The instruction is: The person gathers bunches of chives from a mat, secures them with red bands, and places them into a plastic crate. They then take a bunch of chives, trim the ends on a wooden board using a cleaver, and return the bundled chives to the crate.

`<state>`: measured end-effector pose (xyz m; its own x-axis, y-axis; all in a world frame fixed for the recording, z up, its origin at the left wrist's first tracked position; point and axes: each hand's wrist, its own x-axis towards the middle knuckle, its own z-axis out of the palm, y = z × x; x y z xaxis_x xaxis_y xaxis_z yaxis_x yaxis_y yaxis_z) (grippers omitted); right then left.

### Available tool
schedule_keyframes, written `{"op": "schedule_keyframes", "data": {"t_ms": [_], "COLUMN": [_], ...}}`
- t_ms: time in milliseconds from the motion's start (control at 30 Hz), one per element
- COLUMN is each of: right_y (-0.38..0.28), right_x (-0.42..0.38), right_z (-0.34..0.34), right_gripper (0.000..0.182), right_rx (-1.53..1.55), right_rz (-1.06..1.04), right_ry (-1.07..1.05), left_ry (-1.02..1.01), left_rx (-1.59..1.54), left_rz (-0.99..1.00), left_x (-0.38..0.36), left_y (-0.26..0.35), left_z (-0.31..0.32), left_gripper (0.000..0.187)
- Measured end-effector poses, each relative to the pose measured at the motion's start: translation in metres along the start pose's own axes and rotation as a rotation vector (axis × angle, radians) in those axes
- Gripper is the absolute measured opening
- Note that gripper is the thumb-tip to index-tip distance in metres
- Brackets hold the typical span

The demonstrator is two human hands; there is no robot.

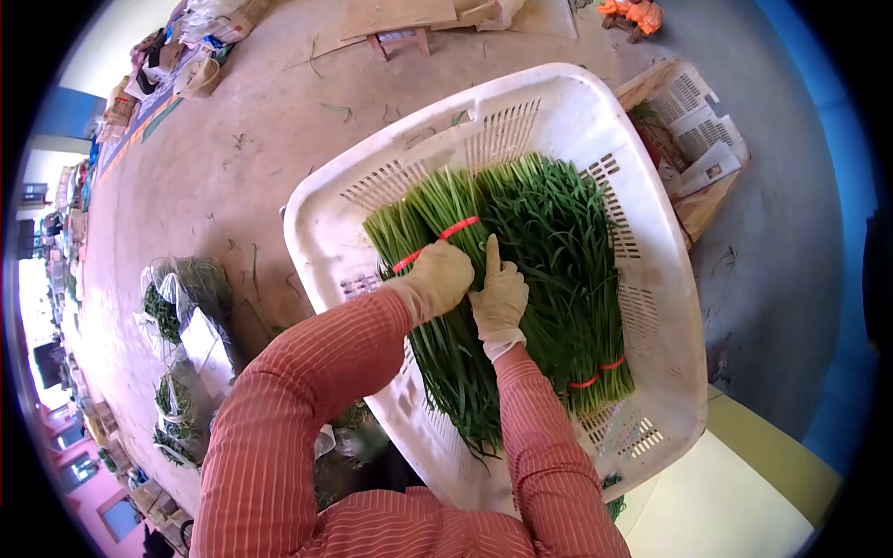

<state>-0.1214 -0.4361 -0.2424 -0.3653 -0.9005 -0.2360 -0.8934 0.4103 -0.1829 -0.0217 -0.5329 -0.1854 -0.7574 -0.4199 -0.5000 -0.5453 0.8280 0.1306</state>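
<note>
Wearing a pale glove, my left hand (441, 278) is closed on a bunch of garlic chives (458, 200), just below its red band (459, 227). Beside it, my right hand (499, 302), also gloved, rests against the leaves. Its index finger points straight out and its other fingers are partly bent. Several bunches lie side by side in a white plastic basket (318, 200). The left-hand bunches have their pale stems at the far side. Leaf tips of other bunches (558, 223) point away, with their red-banded stems nearer me.
Bagged greens (181, 302) stand on the floor to the left. A wooden crate (712, 181) lined with printed paper is at the right. At the far side are a low wooden stool (395, 37) and an orange item (633, 17). Loose leaves are scattered on the floor.
</note>
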Motion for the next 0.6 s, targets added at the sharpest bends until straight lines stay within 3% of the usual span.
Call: {"op": "schedule_keyframes", "data": {"t_ms": [167, 267, 367, 433, 500, 567, 600], "right_y": [0.002, 0.003, 0.000, -0.009, -0.003, -0.001, 0.001], "right_x": [-0.001, -0.008, -0.017, -0.028, -0.024, -0.015, -0.016], "right_z": [-0.001, -0.007, -0.010, -0.012, -0.004, 0.009, 0.012], "right_gripper": [0.117, 0.115, 0.115, 0.108, 0.109, 0.107, 0.106], "right_rx": [-0.030, 0.002, 0.073, 0.181, 0.260, 0.258, 0.279], "right_rz": [-0.006, -0.021, -0.118, -0.190, -0.174, -0.178, -0.198], "right_ry": [0.017, 0.004, 0.058, -0.143, -0.124, -0.048, -0.032], "left_ry": [-0.072, -0.244, -0.287, -0.322, 0.149, 0.036, -0.178], "left_rx": [0.017, -0.005, -0.013, 0.000, 0.005, -0.058, -0.057], "left_rz": [0.216, 0.008, 0.043, 0.062, 0.282, 0.268, 0.110], "left_x": [-0.001, -0.012, -0.033, -0.042, -0.046, -0.041, -0.028], "left_y": [-0.025, -0.021, -0.022, -0.030, -0.045, -0.035, -0.022], "left_z": [-0.004, -0.022, -0.025, -0.016, 0.012, -0.034, -0.074], "left_gripper": [0.029, 0.035, 0.035, 0.035, 0.035, 0.033, 0.031]}}
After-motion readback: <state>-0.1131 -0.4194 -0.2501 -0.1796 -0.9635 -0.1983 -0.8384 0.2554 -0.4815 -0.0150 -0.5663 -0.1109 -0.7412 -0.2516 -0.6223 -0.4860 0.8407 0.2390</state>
